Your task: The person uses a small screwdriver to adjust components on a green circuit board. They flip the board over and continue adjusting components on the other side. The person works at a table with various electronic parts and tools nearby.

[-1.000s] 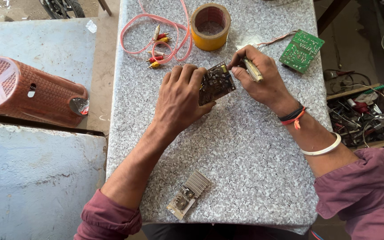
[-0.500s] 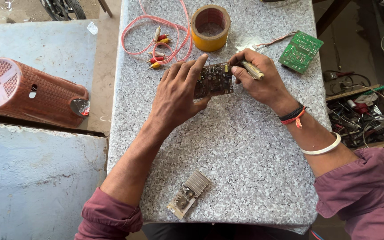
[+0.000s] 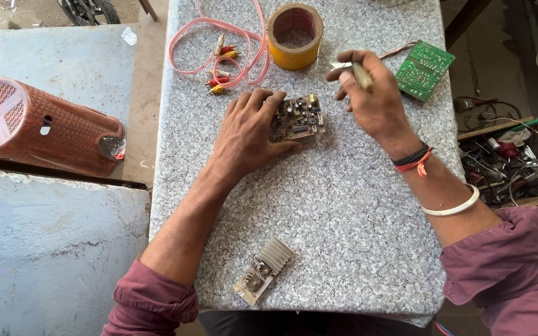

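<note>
Head view, change: the right hand (image 3: 375,99) has lifted off the brown circuit board (image 3: 298,117) and now hangs just right of it, upper middle of the frame; half a second ago its tool tip was at the board's right edge.
Right hand: fingers closed around a slim pale tool (image 3: 361,75), tip clear of the board.
Left hand (image 3: 247,134): spread flat, fingers pressing the board's left edge down on the surface (image 3: 344,224), as before.
Board: centre top of the frame, component side up, now flat rather than tilted.
Meaning: contact work on the board looks paused.
Around: yellow tape roll (image 3: 294,35), pink cable (image 3: 219,50), green board (image 3: 424,70) at upper right, finned heat sink (image 3: 263,270) at bottom.
</note>
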`<state>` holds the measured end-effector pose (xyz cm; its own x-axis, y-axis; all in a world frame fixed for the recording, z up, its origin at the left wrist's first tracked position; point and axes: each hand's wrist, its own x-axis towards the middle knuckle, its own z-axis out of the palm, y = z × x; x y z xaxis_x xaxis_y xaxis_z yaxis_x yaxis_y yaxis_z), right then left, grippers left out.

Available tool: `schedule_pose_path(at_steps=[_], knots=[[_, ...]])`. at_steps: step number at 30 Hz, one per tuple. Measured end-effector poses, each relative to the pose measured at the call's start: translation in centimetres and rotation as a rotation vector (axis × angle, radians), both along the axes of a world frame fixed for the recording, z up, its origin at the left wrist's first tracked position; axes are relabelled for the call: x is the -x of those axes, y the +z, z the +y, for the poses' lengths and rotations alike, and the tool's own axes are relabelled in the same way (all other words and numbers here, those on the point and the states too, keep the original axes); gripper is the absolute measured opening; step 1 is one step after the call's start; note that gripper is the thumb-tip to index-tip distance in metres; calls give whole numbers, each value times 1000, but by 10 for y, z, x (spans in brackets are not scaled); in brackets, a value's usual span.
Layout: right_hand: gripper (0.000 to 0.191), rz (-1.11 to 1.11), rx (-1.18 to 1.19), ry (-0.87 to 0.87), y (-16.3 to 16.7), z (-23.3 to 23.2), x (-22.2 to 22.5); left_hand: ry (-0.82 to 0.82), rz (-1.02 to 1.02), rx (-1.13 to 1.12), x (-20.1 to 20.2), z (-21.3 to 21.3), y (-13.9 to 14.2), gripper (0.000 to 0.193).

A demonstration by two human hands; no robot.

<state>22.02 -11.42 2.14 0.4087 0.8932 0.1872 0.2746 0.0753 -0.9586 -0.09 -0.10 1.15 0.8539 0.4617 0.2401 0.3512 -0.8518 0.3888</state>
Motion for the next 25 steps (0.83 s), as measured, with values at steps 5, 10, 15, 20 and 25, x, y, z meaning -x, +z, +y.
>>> schedule_pose_path(at_steps=[5, 10, 15, 20, 25], knots=[[29, -96, -29, 22, -2, -2, -1, -5, 63, -15, -1, 1, -1, 114], [28, -174, 67, 69, -3, -6, -1, 22, -45, -132, 3, 4, -4, 103], [35, -84, 36, 144, -2, -8, 1, 34, -12, -118, 5, 3, -6, 91], [49, -166, 7, 156, -2, -10, 1, 64, -23, -123, 5, 3, -3, 88], [51, -213, -31, 207, 0, -22, 6, 64, -6, -82, 4, 2, 1, 87]])
